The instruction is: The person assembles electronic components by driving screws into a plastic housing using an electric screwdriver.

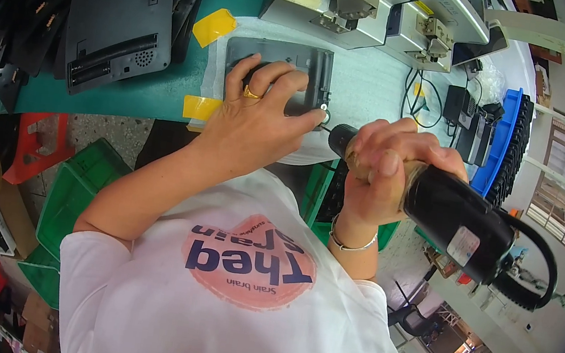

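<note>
A dark grey plastic housing [281, 52] lies on a pale sheet on the bench in front of me. My left hand [263, 106] holds it down, fingers curled over it and the thumb at its near right corner. In my right hand [399, 156] is a black electric screwdriver [459, 218], gripped around its body. Its thin bit points left to the corner beside my left thumb. A small light round piece [324, 108] shows at that corner; the thumb partly hides it. Whether the bit touches a screw I cannot tell.
Several similar black housings [124, 20] are stacked at the left. Metal machines [347, 6] stand along the far side. To the right are a looped black cable [421, 109], black adapters [459, 107] and a blue tray [504, 138] of dark parts. Yellow tape [213, 27] marks the sheet.
</note>
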A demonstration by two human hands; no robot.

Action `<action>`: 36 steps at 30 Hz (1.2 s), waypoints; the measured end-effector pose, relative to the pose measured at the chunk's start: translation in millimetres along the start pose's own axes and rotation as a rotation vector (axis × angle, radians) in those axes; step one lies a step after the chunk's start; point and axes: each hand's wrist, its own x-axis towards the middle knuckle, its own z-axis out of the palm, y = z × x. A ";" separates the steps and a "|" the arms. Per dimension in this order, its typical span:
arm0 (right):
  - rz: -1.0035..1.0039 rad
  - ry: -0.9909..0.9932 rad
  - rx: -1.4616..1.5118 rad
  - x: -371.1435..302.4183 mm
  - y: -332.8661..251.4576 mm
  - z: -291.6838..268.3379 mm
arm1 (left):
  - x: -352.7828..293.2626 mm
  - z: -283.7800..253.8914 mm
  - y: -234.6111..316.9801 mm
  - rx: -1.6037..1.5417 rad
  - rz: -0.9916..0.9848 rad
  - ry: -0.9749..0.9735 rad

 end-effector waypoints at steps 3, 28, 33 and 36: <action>0.042 0.053 0.014 3.6 4.7 0.3 | 1.2 0.0 -0.6 -0.003 0.002 -0.007; -0.244 0.297 0.037 123.2 32.6 -73.1 | 7.5 -10.1 -4.3 -0.156 0.011 0.062; -0.216 0.301 -0.005 123.3 37.7 -72.4 | 8.5 -9.5 -4.2 -0.173 0.003 0.064; -0.210 0.293 -0.003 122.9 39.9 -73.4 | 8.4 -10.6 -4.6 -0.172 0.005 0.068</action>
